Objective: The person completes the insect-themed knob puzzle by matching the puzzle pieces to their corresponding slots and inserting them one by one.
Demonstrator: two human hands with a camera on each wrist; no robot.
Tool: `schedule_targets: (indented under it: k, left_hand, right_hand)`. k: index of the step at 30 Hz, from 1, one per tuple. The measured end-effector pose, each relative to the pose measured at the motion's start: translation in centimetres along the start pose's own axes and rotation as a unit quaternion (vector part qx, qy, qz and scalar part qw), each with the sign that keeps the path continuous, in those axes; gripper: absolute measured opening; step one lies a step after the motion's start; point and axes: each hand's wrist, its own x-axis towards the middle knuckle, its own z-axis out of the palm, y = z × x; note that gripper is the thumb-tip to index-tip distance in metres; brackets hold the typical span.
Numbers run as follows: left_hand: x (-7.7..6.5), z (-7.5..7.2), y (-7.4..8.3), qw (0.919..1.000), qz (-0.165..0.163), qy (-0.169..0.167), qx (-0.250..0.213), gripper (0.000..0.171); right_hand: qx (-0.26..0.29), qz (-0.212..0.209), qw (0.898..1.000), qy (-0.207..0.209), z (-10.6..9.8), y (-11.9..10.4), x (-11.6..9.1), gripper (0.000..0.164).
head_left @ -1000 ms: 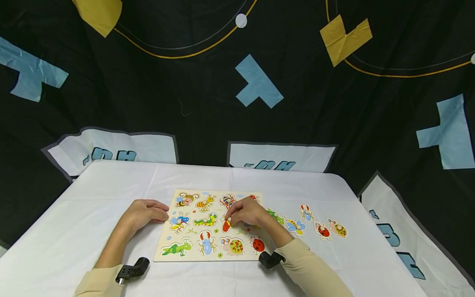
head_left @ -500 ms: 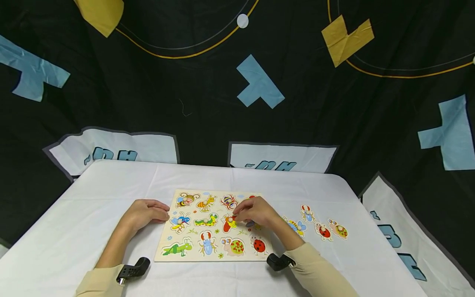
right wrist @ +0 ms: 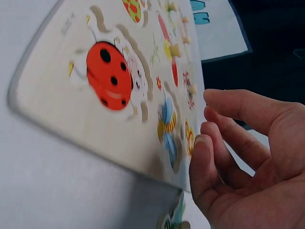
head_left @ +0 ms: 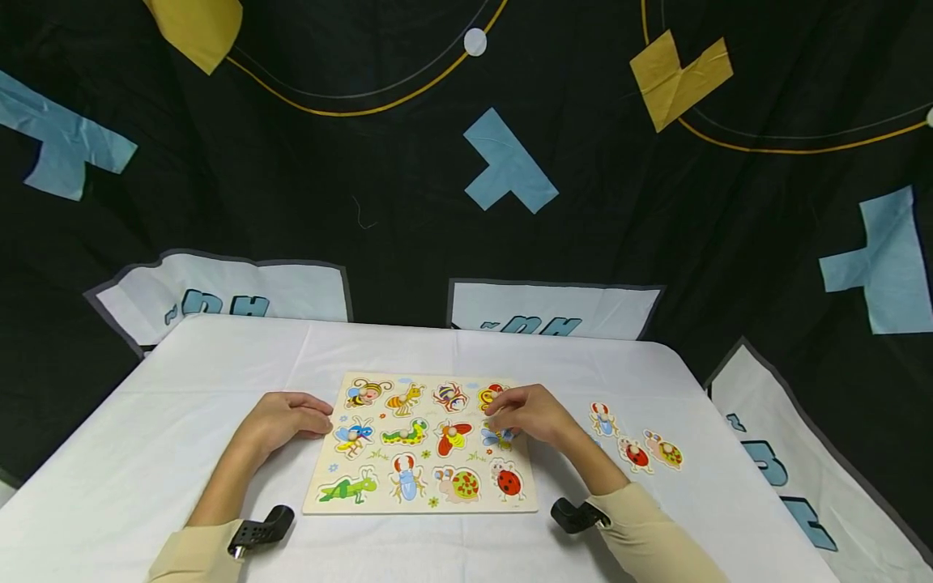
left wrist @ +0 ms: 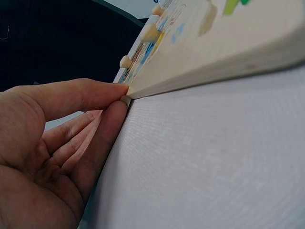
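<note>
In the head view, a wooden knob puzzle board (head_left: 408,465) with insect pictures lies on the table. My left hand (head_left: 287,421) pinches its left edge between thumb and forefinger, as the left wrist view also shows. A red-winged insect piece (head_left: 453,438) sits in its recess in the middle row. My right hand (head_left: 535,414) hovers over the board's right side, near the blue-winged bee recess (right wrist: 167,128). Its fingers are loosely bent and apart from the thumb, with nothing between them. The ladybird recess (right wrist: 109,76) shows its printed picture.
Right of the board lie loose pieces: a beetle (head_left: 602,419), a ladybird (head_left: 635,455) and a snail (head_left: 663,448). A green piece (right wrist: 178,214) shows beside the board in the right wrist view. A black curtain (head_left: 408,202) hangs behind the white table (head_left: 219,356).
My right hand has let go of the red-winged piece and moved rightwards across the board, uncovering that piece and the bee picture. My left hand stays at the board's edge.
</note>
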Motion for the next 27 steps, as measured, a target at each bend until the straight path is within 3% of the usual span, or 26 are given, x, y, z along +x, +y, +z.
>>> schedule_targets:
  k: [14, 27]
  left_hand:
    - [-0.1, -0.1, -0.2, 0.9999, 0.004, -0.006, -0.008, 0.036]
    - [0.0, 0.0, 0.0, 1.0000, -0.007, -0.003, 0.002, 0.037]
  right_hand:
    - [-0.036, -0.001, 0.999, 0.018, -3.5, 1.9, -1.8, 0.023]
    - [-0.068, 0.039, 0.996, 0.044, -6.5, 3.9, -3.4, 0.021]
